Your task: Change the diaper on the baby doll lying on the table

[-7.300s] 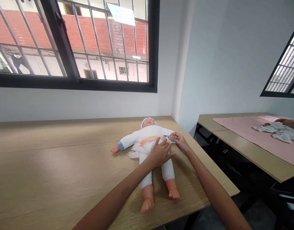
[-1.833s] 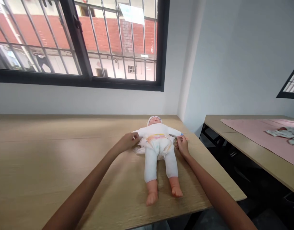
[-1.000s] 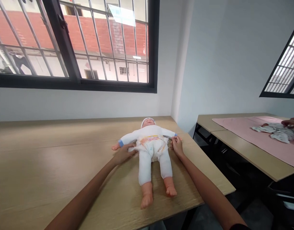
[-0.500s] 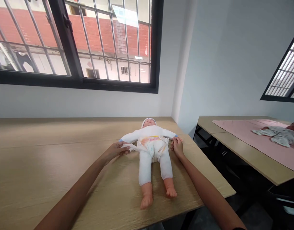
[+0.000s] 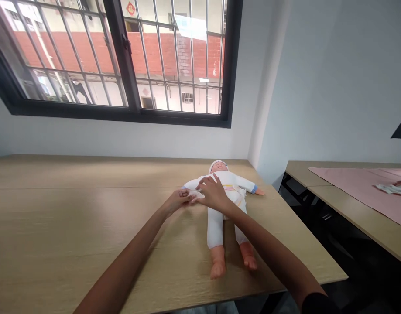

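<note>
A baby doll in white clothing and a white cap lies on its back, feet pointing toward me. Round its hips is a disposable diaper, largely covered by my right hand. At the diaper's left side my left hand is closed on its whitish side tab, pulled out from the doll's body. My right hand reaches across the doll's belly to the same tab. Its thumb and fingers are curved and apart, near my left fingertips; whether they touch the tab I cannot tell.
The doll rests on a light wooden table, near its right edge. Beyond a gap at the right stands another table with a pink cloth and pale baby clothes. A barred window is in the wall behind.
My right hand has left the doll's right-side arm and crossed over its belly to the left tab. My left hand keeps hold of the tab. The view has turned slightly left.
</note>
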`<action>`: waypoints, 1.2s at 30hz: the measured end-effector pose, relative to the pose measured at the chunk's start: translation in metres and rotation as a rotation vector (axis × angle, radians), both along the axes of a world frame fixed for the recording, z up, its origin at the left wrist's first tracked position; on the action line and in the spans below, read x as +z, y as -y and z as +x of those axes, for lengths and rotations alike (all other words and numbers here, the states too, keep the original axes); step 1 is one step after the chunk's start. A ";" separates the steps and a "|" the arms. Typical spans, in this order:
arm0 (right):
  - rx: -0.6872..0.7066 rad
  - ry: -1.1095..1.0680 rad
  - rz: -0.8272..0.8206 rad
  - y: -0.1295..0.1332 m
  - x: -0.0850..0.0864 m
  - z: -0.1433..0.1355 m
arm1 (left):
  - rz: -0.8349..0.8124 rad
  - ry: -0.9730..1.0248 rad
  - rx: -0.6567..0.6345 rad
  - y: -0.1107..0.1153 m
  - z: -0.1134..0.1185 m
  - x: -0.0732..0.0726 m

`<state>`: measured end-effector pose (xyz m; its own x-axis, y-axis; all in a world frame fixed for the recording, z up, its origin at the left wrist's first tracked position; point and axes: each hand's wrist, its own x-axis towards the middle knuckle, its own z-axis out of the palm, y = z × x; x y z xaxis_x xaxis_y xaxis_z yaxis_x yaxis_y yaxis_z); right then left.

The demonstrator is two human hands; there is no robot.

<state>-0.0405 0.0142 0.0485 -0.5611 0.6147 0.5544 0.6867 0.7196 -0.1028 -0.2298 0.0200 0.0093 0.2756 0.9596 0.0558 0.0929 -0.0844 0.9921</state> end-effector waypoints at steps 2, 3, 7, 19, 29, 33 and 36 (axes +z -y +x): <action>-0.024 0.203 -0.096 -0.012 0.001 -0.013 | 0.000 0.020 -0.034 -0.003 -0.003 -0.003; -0.042 0.267 -0.162 -0.019 0.002 -0.015 | 0.000 0.025 -0.056 -0.004 -0.005 -0.003; -0.115 0.290 -0.366 -0.039 0.011 -0.008 | -0.014 0.075 -0.090 -0.005 -0.012 -0.007; -0.345 0.297 -0.210 -0.049 0.014 -0.003 | 0.014 0.012 -0.127 0.000 -0.019 -0.002; -0.113 0.151 -0.165 -0.033 0.022 0.006 | 0.083 0.035 -0.091 0.007 -0.016 0.008; 0.042 0.121 -0.255 -0.018 0.023 0.053 | 0.146 -0.084 -0.146 0.015 -0.008 0.023; 0.045 0.006 -0.308 -0.013 0.010 0.078 | 0.225 -0.128 -0.178 0.022 0.005 0.034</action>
